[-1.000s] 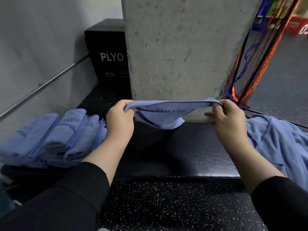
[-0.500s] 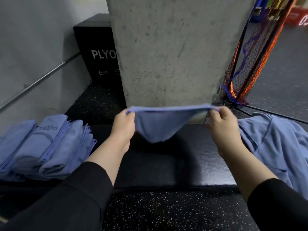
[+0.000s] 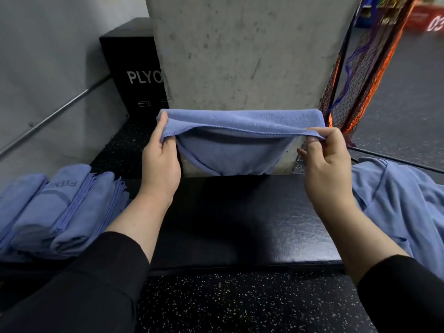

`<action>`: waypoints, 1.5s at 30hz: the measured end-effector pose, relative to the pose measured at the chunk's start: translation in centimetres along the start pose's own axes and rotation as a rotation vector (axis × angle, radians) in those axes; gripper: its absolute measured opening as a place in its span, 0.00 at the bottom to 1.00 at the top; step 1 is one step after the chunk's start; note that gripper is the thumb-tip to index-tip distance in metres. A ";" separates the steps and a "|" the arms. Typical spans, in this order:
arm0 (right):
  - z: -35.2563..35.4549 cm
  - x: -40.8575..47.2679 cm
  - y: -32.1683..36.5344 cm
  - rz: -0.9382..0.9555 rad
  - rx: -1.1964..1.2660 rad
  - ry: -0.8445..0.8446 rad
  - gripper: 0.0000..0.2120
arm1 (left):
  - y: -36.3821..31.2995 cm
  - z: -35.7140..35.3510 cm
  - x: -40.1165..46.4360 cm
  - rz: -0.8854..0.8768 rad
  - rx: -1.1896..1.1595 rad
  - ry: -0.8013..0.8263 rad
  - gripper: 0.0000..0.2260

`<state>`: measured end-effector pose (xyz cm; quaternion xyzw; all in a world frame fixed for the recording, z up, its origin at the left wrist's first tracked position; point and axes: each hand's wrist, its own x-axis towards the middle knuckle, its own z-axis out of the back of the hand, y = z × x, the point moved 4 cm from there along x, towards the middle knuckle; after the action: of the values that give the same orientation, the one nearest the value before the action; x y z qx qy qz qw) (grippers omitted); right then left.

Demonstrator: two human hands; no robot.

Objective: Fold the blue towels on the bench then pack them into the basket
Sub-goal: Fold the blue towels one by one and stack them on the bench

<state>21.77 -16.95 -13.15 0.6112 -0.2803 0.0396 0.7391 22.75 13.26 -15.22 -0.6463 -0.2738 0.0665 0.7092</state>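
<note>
A blue towel (image 3: 235, 140) hangs in the air above the black bench (image 3: 240, 224), stretched between both hands and sagging in the middle. My left hand (image 3: 162, 159) pinches its left corner. My right hand (image 3: 324, 162) pinches its right edge between thumb and fingers. Several folded blue towels (image 3: 57, 207) lie stacked at the bench's left end. A loose pile of unfolded blue towels (image 3: 403, 205) lies at the right end. No basket is in view.
A concrete pillar (image 3: 240, 51) rises right behind the bench. A black PLYO box (image 3: 134, 68) stands at the back left beside a wall rail (image 3: 60, 111). An orange and black net (image 3: 355, 75) hangs at the right. Speckled rubber floor (image 3: 240, 304) lies in front.
Both hands have lifted the towel and drawn it closer, and its top edge now folds over toward me. The hanging part has lengthened.
</note>
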 end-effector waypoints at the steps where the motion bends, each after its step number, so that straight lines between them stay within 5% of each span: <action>1: 0.0 -0.1 0.0 0.011 -0.019 -0.002 0.08 | -0.1 0.1 -0.1 -0.004 0.039 -0.010 0.21; 8: 1.7 0.0 -1.6 0.016 -0.361 -0.011 0.06 | 0.2 2.1 -0.4 -0.024 0.306 -0.046 0.12; 12: 1.7 -0.8 -2.3 -0.076 -0.237 0.089 0.08 | 0.6 3.1 -0.4 -0.080 0.401 -0.035 0.09; 16: 1.7 -1.7 -3.4 -0.087 -0.261 0.252 0.11 | 3.2 3.6 -0.7 0.139 0.081 0.186 0.14; 21: 3.0 -3.1 -6.2 -0.122 -0.411 0.494 0.13 | 6.2 5.0 -2.6 0.214 0.330 0.417 0.24; 27: 3.9 -6.0 -8.3 -0.190 -0.582 0.698 0.12 | 8.7 5.9 -6.2 0.367 0.568 0.777 0.18; 33: 4.3 -7.9 -7.4 -0.227 -0.721 0.836 0.13 | 6.7 6.1 -8.3 0.357 0.816 0.942 0.15; 38: 4.9 -8.7 -5.8 -0.332 -0.656 1.021 0.14 | 5.1 7.3 -11.5 0.755 0.553 1.141 0.16; 41: 4.8 -8.8 -4.8 -0.435 -0.446 0.957 0.15 | 4.4 7.5 -11.2 0.791 0.404 1.080 0.15; 45: 3.7 -7.1 -6.1 -0.412 -0.348 0.613 0.16 | 4.8 6.2 -8.9 0.604 0.267 0.717 0.14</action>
<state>16.90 -19.85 -21.45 0.4803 0.0789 0.0232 0.8732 13.56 15.51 -22.37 -0.5824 0.1982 0.0771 0.7846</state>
